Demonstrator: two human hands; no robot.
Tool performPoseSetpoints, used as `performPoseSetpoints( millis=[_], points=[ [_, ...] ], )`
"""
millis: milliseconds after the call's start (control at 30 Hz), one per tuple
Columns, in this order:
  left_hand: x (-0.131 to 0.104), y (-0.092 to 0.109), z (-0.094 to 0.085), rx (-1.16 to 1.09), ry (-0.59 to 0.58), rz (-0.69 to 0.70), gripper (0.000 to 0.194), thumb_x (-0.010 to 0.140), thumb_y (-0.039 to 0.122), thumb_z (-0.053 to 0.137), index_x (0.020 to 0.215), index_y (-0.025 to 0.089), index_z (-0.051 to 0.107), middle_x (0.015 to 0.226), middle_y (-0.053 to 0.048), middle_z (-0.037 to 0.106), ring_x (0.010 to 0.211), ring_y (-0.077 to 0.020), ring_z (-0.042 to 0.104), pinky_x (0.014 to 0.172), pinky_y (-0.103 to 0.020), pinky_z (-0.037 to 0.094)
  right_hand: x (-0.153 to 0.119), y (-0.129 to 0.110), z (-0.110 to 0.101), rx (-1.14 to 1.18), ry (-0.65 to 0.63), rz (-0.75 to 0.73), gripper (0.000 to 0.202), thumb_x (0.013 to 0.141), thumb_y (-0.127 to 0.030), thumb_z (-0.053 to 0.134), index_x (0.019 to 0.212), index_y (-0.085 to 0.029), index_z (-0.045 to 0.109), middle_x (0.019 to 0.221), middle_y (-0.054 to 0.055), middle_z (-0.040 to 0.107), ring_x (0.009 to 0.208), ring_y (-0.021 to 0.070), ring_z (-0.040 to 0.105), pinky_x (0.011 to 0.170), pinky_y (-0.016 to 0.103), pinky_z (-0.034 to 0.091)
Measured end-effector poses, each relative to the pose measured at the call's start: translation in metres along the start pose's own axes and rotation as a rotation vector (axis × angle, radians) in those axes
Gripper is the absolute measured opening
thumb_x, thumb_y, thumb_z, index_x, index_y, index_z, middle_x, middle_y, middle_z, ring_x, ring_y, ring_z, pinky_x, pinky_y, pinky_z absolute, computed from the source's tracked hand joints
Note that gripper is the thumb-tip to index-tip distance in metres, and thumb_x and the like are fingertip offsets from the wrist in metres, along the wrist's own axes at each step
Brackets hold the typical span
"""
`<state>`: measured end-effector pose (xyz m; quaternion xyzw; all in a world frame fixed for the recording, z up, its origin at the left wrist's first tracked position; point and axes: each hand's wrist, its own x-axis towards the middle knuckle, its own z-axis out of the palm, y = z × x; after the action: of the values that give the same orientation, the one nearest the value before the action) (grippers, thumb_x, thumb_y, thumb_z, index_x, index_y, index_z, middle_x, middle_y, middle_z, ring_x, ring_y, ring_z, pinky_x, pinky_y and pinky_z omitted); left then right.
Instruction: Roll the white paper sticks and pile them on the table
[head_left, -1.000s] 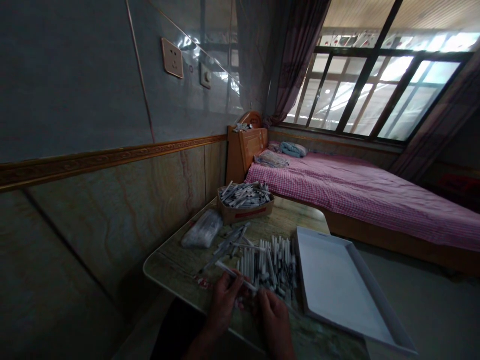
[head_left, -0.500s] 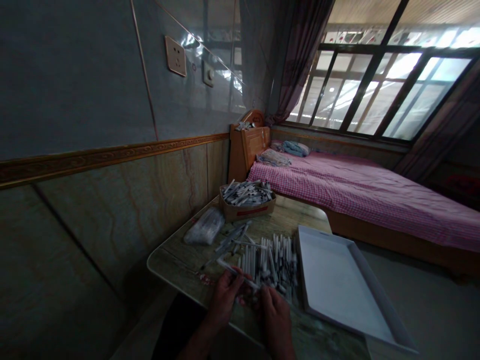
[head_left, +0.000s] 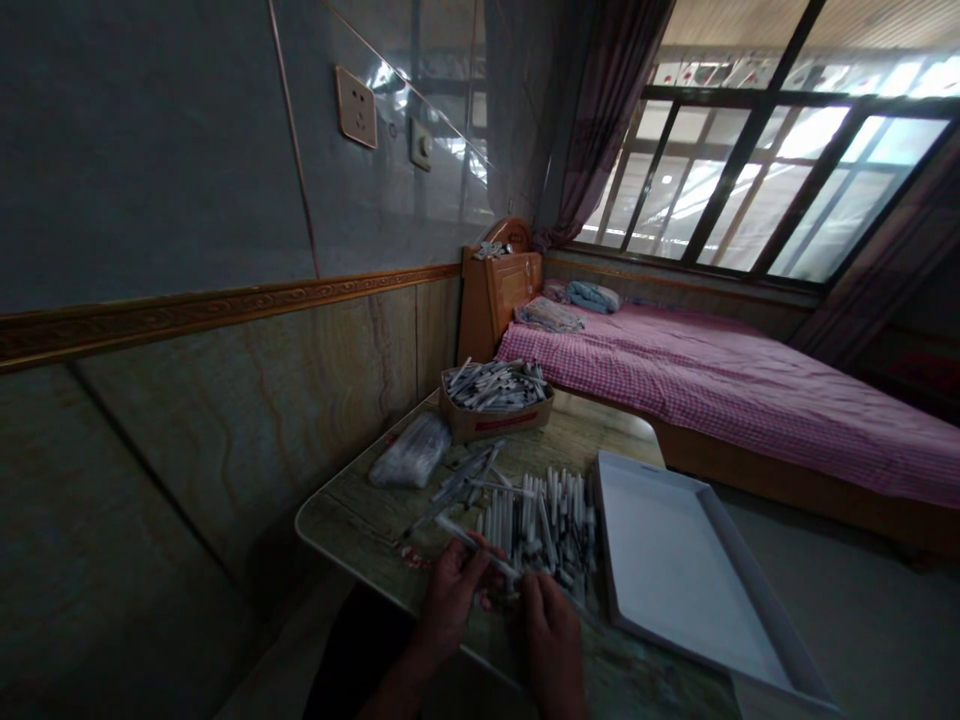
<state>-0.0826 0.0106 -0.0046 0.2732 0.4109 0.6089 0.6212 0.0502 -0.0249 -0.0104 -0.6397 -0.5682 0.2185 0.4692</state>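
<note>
A slim whitish pen-like stick point(head_left: 457, 531) slants between my hands over the table's near edge. My left hand point(head_left: 451, 585) is closed around its middle. The fingers of my right hand point(head_left: 546, 610) pinch its lower right end. Just beyond my hands lies a row of similar white and grey sticks point(head_left: 536, 520), packed side by side. To their left, several loose sticks point(head_left: 466, 475) lie at angles across one another. A cardboard box point(head_left: 496, 425) heaped with more sticks stands at the back of the table.
A clear plastic bag point(head_left: 411, 452) lies left of the box. At the right, a shallow white tray point(head_left: 686, 560) reaches past the table point(head_left: 341, 520). A tiled wall point(head_left: 330, 370) borders the left side, and a bed point(head_left: 675, 360) with a pink checked cover stands behind.
</note>
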Motion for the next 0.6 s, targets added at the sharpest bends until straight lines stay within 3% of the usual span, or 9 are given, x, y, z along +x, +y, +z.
performPoseSetpoints(
  millis=[100,200,400,500,600],
  points=[
    [0.0009,-0.0025,-0.0012,0.005,-0.005,0.008,0.053,0.055,0.054,0.088,0.081,0.017,0.060,0.073,-0.003,0.075,0.053,-0.0151,0.066,0.041,-0.020,0.045,0.0000,-0.0021,-0.0013,0.170,-0.065,0.083,0.035,0.087,-0.053,0.049,0.077,-0.024,0.066,0.069,0.002,0.070,0.064,0.0184,0.065,0.059,0.025,0.049],
    [0.0009,-0.0020,-0.0009,-0.006,0.003,0.011,0.053,0.055,0.055,0.087,0.081,0.018,0.060,0.074,-0.003,0.075,0.054,-0.0163,0.067,0.040,-0.020,0.044,-0.0007,-0.0027,-0.0030,0.227,-0.039,0.125,0.032,0.084,-0.052,0.054,0.088,-0.024,0.068,0.079,0.003,0.072,0.071,0.0197,0.067,0.063,0.027,0.051],
    [-0.0006,0.0018,0.0016,-0.014,0.028,0.003,0.055,0.051,0.054,0.089,0.081,0.018,0.060,0.075,-0.004,0.076,0.052,-0.0156,0.066,0.040,-0.020,0.045,0.0017,-0.0024,-0.0016,0.127,-0.050,0.100,0.040,0.089,-0.055,0.045,0.065,-0.026,0.058,0.058,0.000,0.061,0.053,0.0177,0.057,0.053,0.027,0.044],
    [-0.0004,0.0002,0.0008,-0.021,0.033,-0.002,0.056,0.051,0.055,0.089,0.082,0.018,0.060,0.075,-0.004,0.076,0.051,-0.0153,0.065,0.037,-0.019,0.042,0.0030,-0.0046,-0.0017,0.168,-0.051,0.108,0.034,0.086,-0.053,0.049,0.075,-0.025,0.064,0.070,0.002,0.069,0.063,0.0194,0.064,0.060,0.027,0.049],
    [0.0002,0.0003,0.0001,-0.037,0.038,0.012,0.055,0.051,0.054,0.089,0.080,0.018,0.060,0.074,-0.004,0.076,0.053,-0.0149,0.066,0.043,-0.021,0.048,0.0044,-0.0075,-0.0020,0.209,-0.048,0.122,0.032,0.086,-0.051,0.050,0.087,-0.024,0.067,0.080,0.003,0.072,0.072,0.0204,0.068,0.064,0.028,0.051]
  ],
)
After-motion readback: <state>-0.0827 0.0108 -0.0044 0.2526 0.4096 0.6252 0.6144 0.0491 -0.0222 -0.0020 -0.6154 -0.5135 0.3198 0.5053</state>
